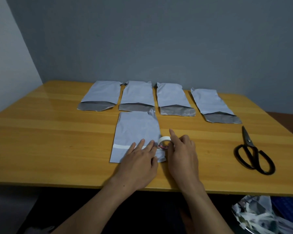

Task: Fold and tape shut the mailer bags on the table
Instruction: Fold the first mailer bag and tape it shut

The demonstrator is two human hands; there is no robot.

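The near bag lies flat mid-table, folded end toward the person, with a white strip of tape across it. The left hand presses it down with straight fingers. The right hand grips the tape roll at the bag's right edge. The thin plastic looks light, limp and slick, so it is best pinned flat beside the fold. Beyond it four open bags line the far side. Scissors lie to the right on the glossy wooden table, before a grey wall.
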